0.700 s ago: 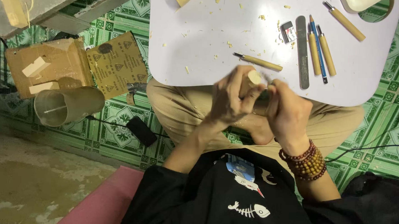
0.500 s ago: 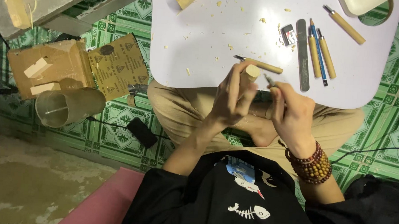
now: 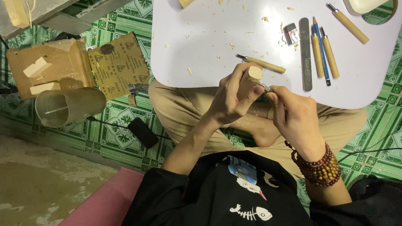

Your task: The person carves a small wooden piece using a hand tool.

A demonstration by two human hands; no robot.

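At the centre of the frame, just below the white table [image 3: 205,30] edge, my left hand [image 3: 231,98] has its fingers wrapped tight around a short wooden block [image 3: 251,79], pale end facing up. My right hand [image 3: 297,120] is closed on a carving knife [image 3: 265,87], its tip touching the block's side. I'd judge thin, shallow cuts work best here, with my left thumb kept out of the blade's path and the block braced steady.
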